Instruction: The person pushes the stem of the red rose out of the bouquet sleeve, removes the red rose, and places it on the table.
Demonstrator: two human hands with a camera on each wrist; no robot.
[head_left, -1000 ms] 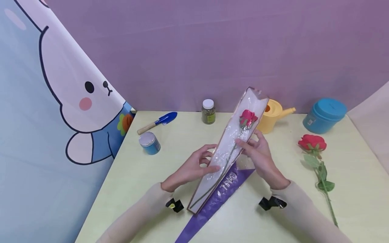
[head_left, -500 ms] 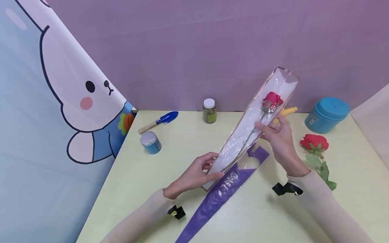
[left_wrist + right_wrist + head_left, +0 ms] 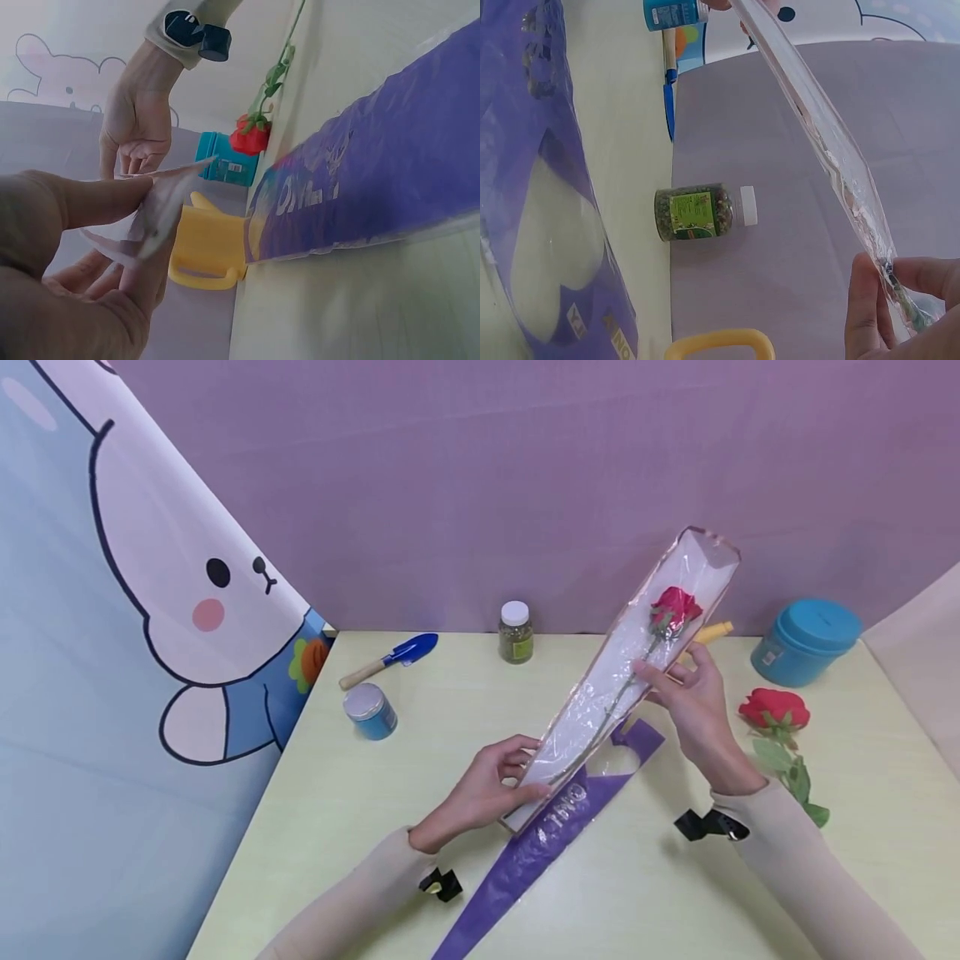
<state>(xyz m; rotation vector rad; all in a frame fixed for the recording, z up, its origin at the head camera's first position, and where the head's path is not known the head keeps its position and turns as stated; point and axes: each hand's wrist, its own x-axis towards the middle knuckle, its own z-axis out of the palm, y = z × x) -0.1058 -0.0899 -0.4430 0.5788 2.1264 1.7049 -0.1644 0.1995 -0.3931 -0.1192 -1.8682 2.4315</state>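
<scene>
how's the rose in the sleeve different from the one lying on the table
The sleeved rose sits inside a clear and white sleeve; the loose rose is bare. The sleeved rose is held tilted above the table by the left hand and right hand; the loose rose lies flat, untouched. The loose rose shows green leaves; the sleeved rose's stem looks nearly bare. Both have red blooms.

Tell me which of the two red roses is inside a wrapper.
The rose held up between both hands sits inside the clear sleeve. The other rose lies bare on the table, right of the right hand.
</scene>
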